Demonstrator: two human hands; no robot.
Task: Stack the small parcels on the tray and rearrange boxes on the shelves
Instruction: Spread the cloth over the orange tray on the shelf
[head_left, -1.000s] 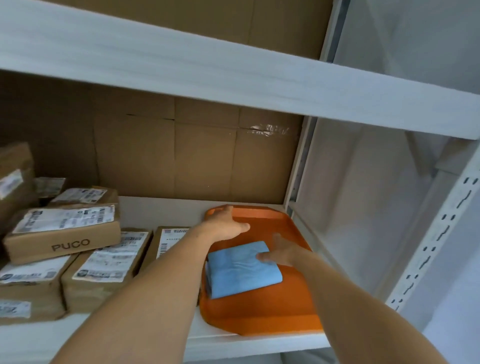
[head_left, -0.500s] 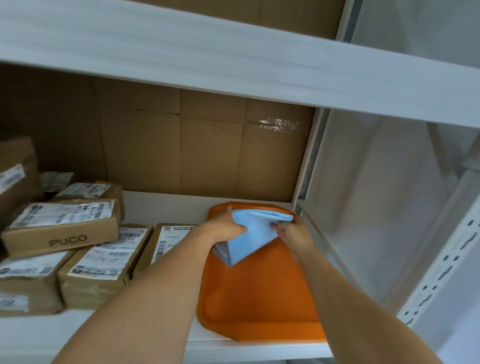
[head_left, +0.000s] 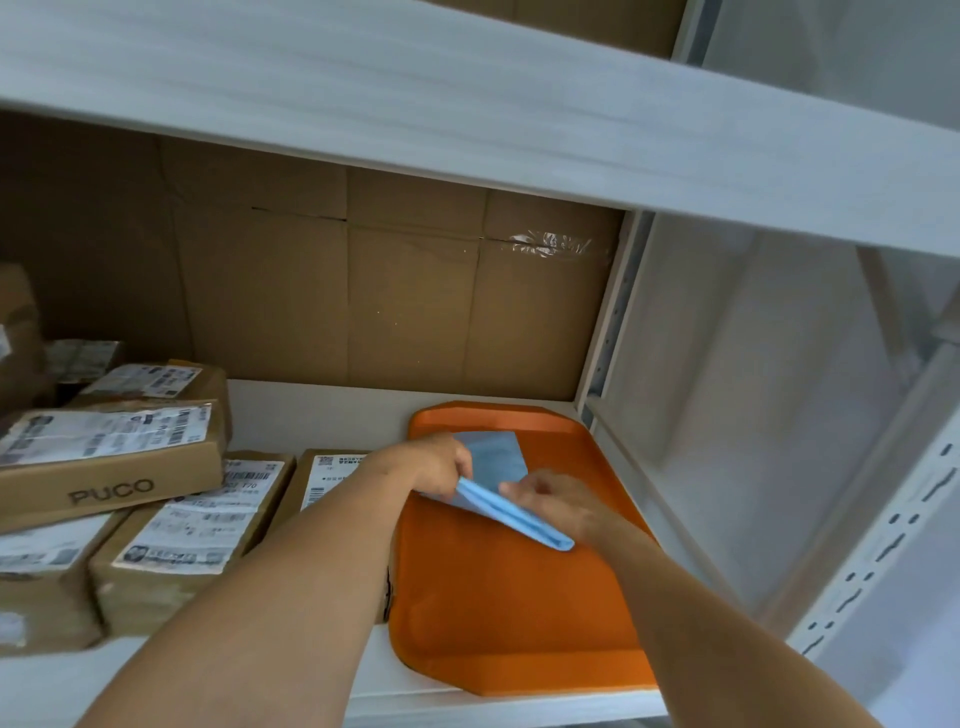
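Note:
An orange tray (head_left: 509, 613) lies on the right part of the white shelf. A flat light-blue parcel (head_left: 493, 462) is tipped up on its edge over the tray's far half. My left hand (head_left: 436, 467) grips the parcel's left end. My right hand (head_left: 550, 501) holds its near lower edge, and is blurred by motion. Several brown cardboard boxes with white labels (head_left: 114, 457) are stacked on the left of the shelf, one marked PUCO. Another labelled box (head_left: 327, 478) lies just left of the tray, partly hidden by my left forearm.
The upper shelf board (head_left: 467, 104) hangs close overhead. A cardboard sheet (head_left: 363, 291) lines the back. A white perforated upright (head_left: 883, 540) stands at the right, and a translucent side panel (head_left: 727, 389) closes the shelf beside the tray.
The blue parcel lay flat on the tray a second ago; both hands lifted it toward the far end and have turned it up on edge.

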